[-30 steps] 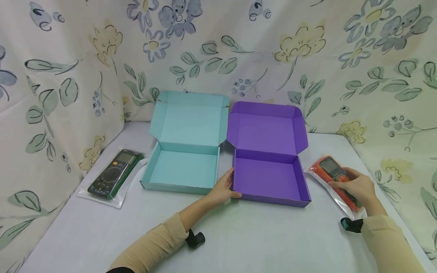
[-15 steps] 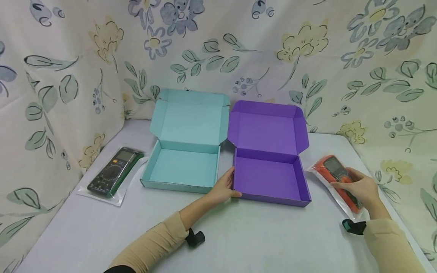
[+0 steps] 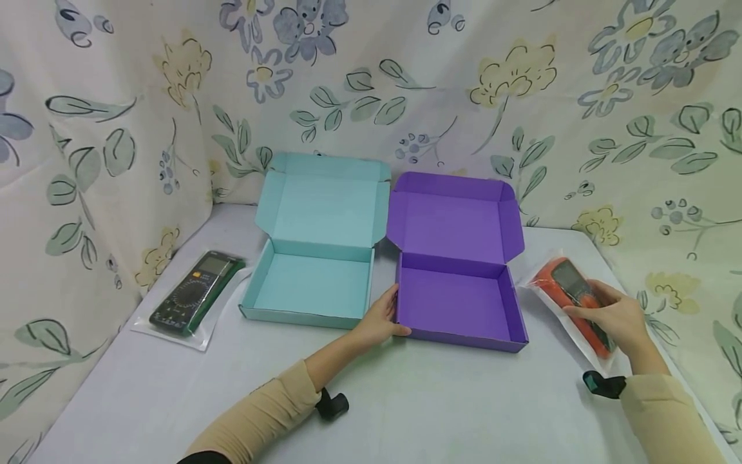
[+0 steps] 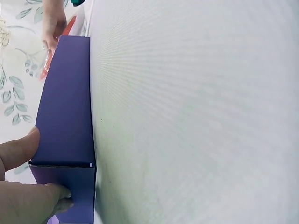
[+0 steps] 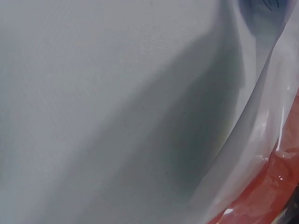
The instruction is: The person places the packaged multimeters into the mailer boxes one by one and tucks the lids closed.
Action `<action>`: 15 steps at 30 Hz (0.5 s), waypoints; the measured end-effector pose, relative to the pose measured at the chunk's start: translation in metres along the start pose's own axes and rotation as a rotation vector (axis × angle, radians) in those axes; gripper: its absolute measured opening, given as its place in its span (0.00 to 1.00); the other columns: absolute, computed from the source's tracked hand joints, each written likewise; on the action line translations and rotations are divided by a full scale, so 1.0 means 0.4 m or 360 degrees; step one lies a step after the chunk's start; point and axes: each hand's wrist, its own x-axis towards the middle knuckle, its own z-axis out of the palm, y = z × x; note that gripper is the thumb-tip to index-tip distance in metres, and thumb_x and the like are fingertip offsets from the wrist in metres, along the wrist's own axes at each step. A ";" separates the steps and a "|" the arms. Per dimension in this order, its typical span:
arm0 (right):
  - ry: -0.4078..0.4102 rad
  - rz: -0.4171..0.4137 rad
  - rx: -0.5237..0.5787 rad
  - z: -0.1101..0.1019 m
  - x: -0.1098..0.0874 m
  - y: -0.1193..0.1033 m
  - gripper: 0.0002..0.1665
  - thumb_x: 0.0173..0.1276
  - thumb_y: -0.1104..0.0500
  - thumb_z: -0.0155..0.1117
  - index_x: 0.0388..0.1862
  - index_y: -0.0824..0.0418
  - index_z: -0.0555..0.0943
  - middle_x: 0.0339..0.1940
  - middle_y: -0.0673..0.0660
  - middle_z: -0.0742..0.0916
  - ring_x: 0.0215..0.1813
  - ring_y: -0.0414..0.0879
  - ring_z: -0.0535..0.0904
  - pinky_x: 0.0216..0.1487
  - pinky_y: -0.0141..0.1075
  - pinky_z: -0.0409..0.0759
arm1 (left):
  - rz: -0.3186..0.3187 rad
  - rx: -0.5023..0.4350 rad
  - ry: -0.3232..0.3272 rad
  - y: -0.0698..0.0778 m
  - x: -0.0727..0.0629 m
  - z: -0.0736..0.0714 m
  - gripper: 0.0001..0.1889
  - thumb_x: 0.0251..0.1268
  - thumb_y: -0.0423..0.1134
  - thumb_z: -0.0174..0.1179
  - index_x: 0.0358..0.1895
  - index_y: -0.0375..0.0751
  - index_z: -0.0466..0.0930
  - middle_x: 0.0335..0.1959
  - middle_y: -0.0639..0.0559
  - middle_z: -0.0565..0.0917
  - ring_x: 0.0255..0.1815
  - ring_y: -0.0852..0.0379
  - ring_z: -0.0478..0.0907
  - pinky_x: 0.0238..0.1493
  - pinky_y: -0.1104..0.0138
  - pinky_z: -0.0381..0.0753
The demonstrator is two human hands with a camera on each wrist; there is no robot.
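Observation:
My left hand (image 3: 378,322) grips the front left corner of an open purple cardboard box (image 3: 455,306). In the left wrist view the thumb (image 4: 23,148) lies at the front wall and the other fingers press the side wall. On the right, my right hand (image 3: 618,320) holds an orange multimeter (image 3: 555,281) in a clear plastic bag, thumb on the near side, other fingers mostly hidden behind. The right wrist view catches the bag's edge (image 5: 247,135), with a broad shadow on the white cloth beneath it.
Left of the purple box stands an open light-blue cardboard box (image 3: 313,287), its lid upright. A black and green multimeter (image 3: 194,293) in a clear bag lies at the far left. A floral curtain (image 3: 440,122) hangs behind the white-covered table (image 3: 452,406).
My right hand has lifted and shifted the orange multimeter slightly up and to the right. The left hand and both boxes have stayed put.

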 end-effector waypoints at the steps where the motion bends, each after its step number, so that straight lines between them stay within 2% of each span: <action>1: -0.0002 -0.0012 0.0003 -0.001 0.000 -0.002 0.61 0.58 0.39 0.72 0.77 0.69 0.51 0.73 0.76 0.60 0.66 0.71 0.58 0.61 0.68 0.62 | -0.0003 -0.0004 0.0000 0.000 0.000 0.000 0.50 0.52 0.14 0.61 0.76 0.29 0.40 0.77 0.32 0.44 0.77 0.39 0.43 0.74 0.55 0.48; 6: -0.0018 -0.0060 -0.0025 -0.001 -0.005 -0.021 0.60 0.58 0.41 0.72 0.76 0.69 0.53 0.72 0.75 0.61 0.65 0.68 0.61 0.61 0.65 0.65 | -0.0001 -0.0009 0.0000 0.000 -0.001 0.001 0.50 0.52 0.14 0.61 0.76 0.29 0.39 0.77 0.32 0.44 0.77 0.39 0.43 0.74 0.55 0.48; 15: -0.0020 -0.0110 -0.0075 0.002 -0.011 -0.069 0.63 0.55 0.41 0.75 0.77 0.66 0.52 0.73 0.73 0.62 0.68 0.70 0.61 0.62 0.63 0.65 | 0.0001 -0.0004 0.0000 -0.001 0.001 0.001 0.50 0.52 0.14 0.61 0.76 0.29 0.39 0.77 0.32 0.44 0.77 0.39 0.43 0.74 0.55 0.48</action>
